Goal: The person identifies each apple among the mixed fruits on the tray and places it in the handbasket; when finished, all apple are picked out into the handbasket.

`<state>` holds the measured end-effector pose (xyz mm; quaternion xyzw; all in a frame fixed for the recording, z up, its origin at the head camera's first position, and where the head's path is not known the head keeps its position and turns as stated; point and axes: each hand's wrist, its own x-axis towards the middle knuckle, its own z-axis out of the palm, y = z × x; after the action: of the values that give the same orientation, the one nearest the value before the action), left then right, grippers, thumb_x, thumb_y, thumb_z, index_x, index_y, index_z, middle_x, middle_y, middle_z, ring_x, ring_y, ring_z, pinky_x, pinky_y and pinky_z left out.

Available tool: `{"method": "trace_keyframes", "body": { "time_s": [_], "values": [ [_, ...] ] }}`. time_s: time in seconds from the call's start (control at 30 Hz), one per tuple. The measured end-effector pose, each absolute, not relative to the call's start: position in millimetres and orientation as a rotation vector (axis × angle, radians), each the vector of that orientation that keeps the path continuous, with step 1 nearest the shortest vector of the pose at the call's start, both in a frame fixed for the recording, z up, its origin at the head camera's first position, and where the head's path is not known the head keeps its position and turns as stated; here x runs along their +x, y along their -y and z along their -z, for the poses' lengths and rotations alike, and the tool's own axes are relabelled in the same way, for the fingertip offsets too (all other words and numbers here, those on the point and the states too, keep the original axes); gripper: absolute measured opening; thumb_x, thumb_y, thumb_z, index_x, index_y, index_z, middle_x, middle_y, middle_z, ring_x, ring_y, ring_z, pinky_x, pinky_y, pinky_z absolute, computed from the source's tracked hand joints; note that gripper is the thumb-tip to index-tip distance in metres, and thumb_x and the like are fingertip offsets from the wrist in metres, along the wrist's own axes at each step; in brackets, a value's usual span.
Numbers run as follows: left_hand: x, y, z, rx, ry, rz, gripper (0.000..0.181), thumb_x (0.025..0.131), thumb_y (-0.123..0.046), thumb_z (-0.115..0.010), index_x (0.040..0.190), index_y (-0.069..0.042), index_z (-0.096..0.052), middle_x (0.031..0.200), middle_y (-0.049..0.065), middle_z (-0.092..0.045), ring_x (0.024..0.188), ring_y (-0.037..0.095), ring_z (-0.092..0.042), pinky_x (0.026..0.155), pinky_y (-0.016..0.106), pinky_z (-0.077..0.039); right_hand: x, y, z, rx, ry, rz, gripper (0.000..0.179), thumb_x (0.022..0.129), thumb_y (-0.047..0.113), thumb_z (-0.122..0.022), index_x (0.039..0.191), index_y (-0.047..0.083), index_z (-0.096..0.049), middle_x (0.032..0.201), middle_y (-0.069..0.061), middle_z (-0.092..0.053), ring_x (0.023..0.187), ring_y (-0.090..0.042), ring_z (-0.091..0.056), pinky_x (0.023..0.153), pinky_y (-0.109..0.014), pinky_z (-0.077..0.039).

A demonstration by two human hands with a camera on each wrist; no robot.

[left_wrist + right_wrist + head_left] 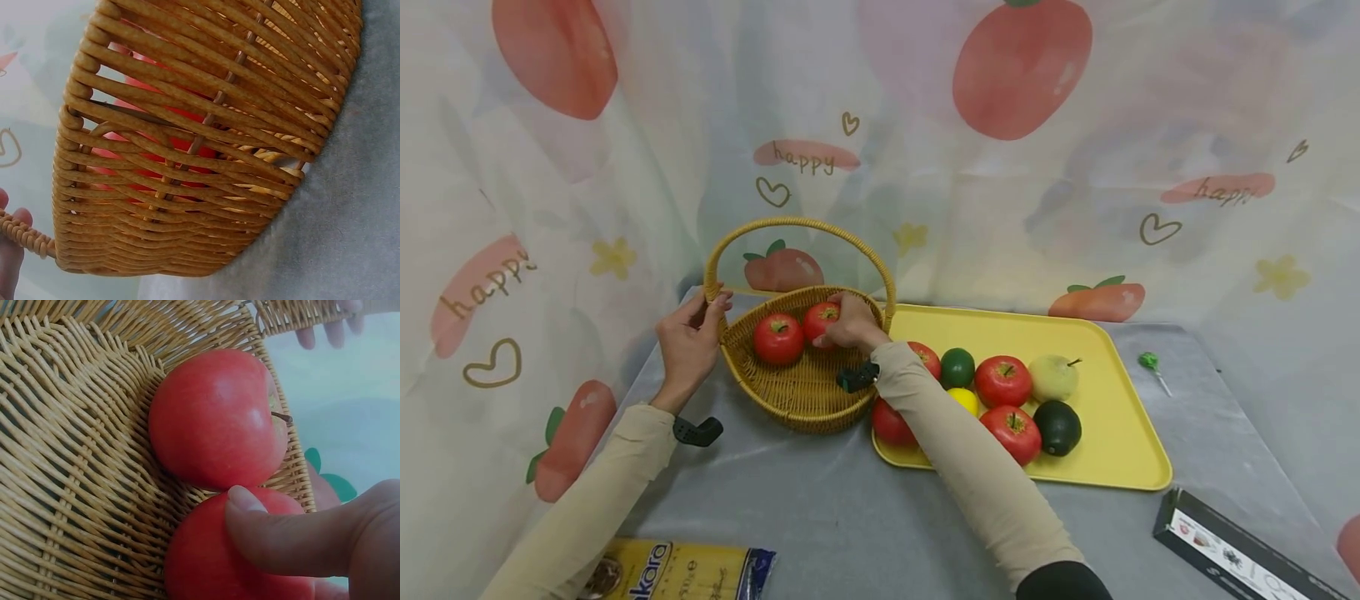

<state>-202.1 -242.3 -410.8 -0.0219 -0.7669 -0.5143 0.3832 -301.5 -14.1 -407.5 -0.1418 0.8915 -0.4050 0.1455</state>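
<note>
My left hand [688, 346] grips the left end of the handle of a wicker basket [805, 404]. Inside the basket, my right hand [852, 323] holds a red apple [820, 322], its thumb lying across the skin in the right wrist view. Beside that fruit a second apple [215, 419] rests against the basket's wall, stem toward the rim. Through the weave in the left wrist view, red skin shows behind the basket's side [156, 206]. The right forearm passes over part of a yellow tray [1120, 450].
On the tray are more red apples [1002, 381], a pear [1054, 377], a yellow fruit [964, 401], a green fruit [957, 367] and an avocado [1057, 427]. A green lollipop [1150, 362] and black box [1240, 550] lie right; a yellow packet [692, 573] lies in front.
</note>
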Motion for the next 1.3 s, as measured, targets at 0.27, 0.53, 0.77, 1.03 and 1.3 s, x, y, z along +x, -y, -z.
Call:
{"method": "trace_keyframes", "body": {
  "time_s": [0.27, 0.53, 0.77, 1.03, 1.3],
  "values": [
    [-195.0, 235.7, 401.3, -0.041, 1.950, 1.330, 0.026, 0.104, -0.001, -0.065, 0.127, 0.008, -0.074, 0.108, 0.032, -0.076, 0.087, -0.009, -0.068, 0.077, 0.004, -0.050, -290.1, 10.1, 400.9, -0.441, -2.529, 1.187, 0.099, 0.084, 0.017, -0.091, 0.163, 0.004, -0.034, 0.155, -0.023, -0.046, 0.140, -0.040, -0.049, 0.114, -0.052, -0.047],
    [-194.4, 234.8, 403.2, -0.043, 1.953, 1.326, 0.026, 0.104, -0.002, -0.065, 0.127, 0.008, -0.074, 0.108, 0.033, -0.076, 0.087, -0.010, -0.067, 0.077, 0.004, -0.049, -256.7, -15.6, 363.8, -0.694, -2.489, 1.104, 0.097, 0.088, 0.029, -0.088, 0.164, 0.007, -0.033, 0.164, -0.020, -0.041, 0.149, -0.037, -0.043, 0.119, -0.052, -0.043],
    [-200.9, 240.7, 412.0, -0.044, 1.942, 1.322, 0.026, 0.105, -0.004, -0.066, 0.127, 0.005, -0.075, 0.108, 0.030, -0.077, 0.088, -0.010, -0.068, 0.078, 0.004, -0.050, -224.9, -70.3, 341.0, -1.043, -2.239, 1.251, 0.070, 0.094, 0.021, -0.084, 0.156, 0.012, -0.051, 0.155, -0.007, -0.058, 0.145, -0.030, -0.054, 0.120, -0.052, -0.043],
    [-215.6, 253.0, 430.5, -0.031, 1.936, 1.320, 0.026, 0.105, -0.007, -0.066, 0.128, 0.001, -0.076, 0.110, 0.026, -0.079, 0.089, -0.008, -0.069, 0.077, 0.006, -0.051, -205.7, -158.1, 335.8, -0.914, -2.261, 1.452, 0.067, 0.091, 0.018, -0.086, 0.152, 0.020, -0.057, 0.151, -0.002, -0.061, 0.138, -0.031, -0.060, 0.116, -0.059, -0.046],
    [-211.9, 248.3, 425.8, -0.031, 1.937, 1.317, 0.027, 0.106, -0.007, -0.066, 0.128, 0.003, -0.075, 0.111, 0.026, -0.078, 0.090, -0.009, -0.069, 0.077, 0.005, -0.051, -188.6, -233.4, 362.5, -0.755, -2.448, 1.428, 0.071, 0.089, 0.016, -0.088, 0.152, 0.012, -0.056, 0.151, -0.007, -0.061, 0.137, -0.035, -0.060, 0.112, -0.058, -0.049]
  ]
}}
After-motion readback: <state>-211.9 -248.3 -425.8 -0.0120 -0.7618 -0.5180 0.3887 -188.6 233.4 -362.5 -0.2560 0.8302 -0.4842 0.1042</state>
